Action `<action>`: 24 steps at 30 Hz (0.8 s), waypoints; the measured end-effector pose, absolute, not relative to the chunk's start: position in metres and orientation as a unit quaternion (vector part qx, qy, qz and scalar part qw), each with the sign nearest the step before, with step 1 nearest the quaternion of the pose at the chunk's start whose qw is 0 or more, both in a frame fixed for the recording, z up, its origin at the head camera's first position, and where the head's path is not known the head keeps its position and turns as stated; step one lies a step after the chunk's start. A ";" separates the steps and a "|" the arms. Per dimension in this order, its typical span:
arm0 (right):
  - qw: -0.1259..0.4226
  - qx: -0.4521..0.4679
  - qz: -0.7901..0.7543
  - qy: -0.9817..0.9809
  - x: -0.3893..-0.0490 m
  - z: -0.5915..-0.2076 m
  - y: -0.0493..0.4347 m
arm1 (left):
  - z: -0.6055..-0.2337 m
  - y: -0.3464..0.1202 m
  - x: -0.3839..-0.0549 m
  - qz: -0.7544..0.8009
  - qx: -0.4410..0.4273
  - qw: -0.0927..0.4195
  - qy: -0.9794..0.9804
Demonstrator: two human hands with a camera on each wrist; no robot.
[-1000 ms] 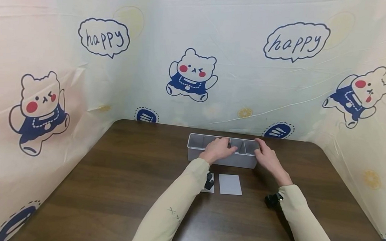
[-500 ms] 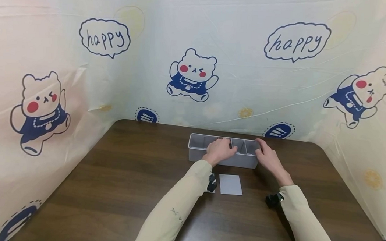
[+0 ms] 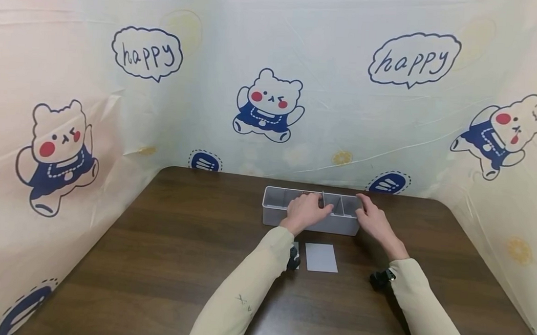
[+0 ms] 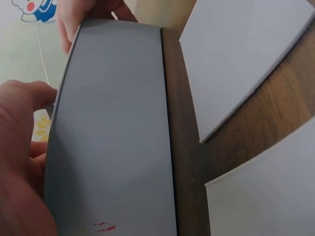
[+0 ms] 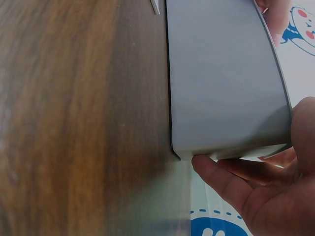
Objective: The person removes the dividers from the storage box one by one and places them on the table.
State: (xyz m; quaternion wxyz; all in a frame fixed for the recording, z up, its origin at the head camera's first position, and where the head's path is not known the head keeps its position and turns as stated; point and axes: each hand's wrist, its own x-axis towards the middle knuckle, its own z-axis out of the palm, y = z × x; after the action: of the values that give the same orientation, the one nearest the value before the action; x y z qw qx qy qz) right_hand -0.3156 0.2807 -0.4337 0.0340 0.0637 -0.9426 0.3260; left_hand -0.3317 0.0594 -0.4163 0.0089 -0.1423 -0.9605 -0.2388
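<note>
A long grey storage box (image 3: 308, 223) with thin dividers stands near the table's far edge, its top uncovered. My left hand (image 3: 306, 211) reaches over the near rim into its middle, and thumb and fingers appear to pinch a divider (image 3: 323, 199) whose top edge shows slightly above the rim. The hand hides most of that divider. In the left wrist view a small dark edge shows at the thumb tip. My right hand (image 3: 375, 221) holds the box's right end. In the right wrist view, its fingers (image 5: 221, 179) press on the end wall.
Two white square cards or panels lie in front of the box: the right one (image 3: 321, 257) shows whole, and the left one (image 4: 268, 189) is mostly behind my left wrist in the head view. A patterned curtain (image 3: 276, 45) hangs around the brown table (image 3: 161, 253).
Both hands keep their places at the box. The divider's top beside my left hand now shows slightly higher over the rim. My left forearm has shifted a little to the right.
</note>
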 end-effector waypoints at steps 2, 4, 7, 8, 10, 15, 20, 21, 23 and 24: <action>0.034 0.063 0.326 -0.943 -0.315 -0.434 0.280 | -0.418 0.059 -0.331 -0.235 -0.147 0.014 -0.961; 0.034 0.061 0.326 -0.943 -0.315 -0.435 0.280 | -0.419 0.058 -0.331 -0.232 -0.153 0.020 -0.961; 0.034 0.061 0.326 -0.943 -0.315 -0.435 0.280 | -0.420 0.057 -0.330 -0.226 -0.163 0.032 -0.960; 0.034 0.061 0.326 -0.943 -0.315 -0.435 0.280 | -0.420 0.057 -0.329 -0.227 -0.166 0.035 -0.959; 0.036 0.061 0.325 -0.943 -0.316 -0.435 0.281 | -0.420 0.056 -0.328 -0.227 -0.169 0.042 -0.958; 0.041 0.063 0.318 -0.945 -0.317 -0.436 0.281 | -0.420 0.055 -0.327 -0.232 -0.175 0.056 -0.955; 0.038 0.061 0.320 -0.945 -0.317 -0.436 0.281 | -0.422 0.055 -0.326 -0.244 -0.175 0.073 -0.951; 0.036 0.061 0.322 -0.944 -0.317 -0.436 0.281 | -0.422 0.055 -0.326 -0.250 -0.172 0.076 -0.950; 0.034 0.061 0.323 -0.944 -0.316 -0.435 0.281 | -0.422 0.055 -0.326 -0.263 -0.167 0.081 -0.947; 0.035 0.061 0.323 -0.944 -0.316 -0.435 0.281 | -0.422 0.055 -0.326 -0.270 -0.164 0.082 -0.945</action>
State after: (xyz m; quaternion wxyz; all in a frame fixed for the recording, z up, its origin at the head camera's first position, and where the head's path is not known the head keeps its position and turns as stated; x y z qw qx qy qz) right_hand -0.3164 0.2810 -0.4352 0.0348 0.0613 -0.9438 0.3228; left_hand -0.3259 0.0549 -0.4216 0.0824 -0.1640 -0.9452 -0.2700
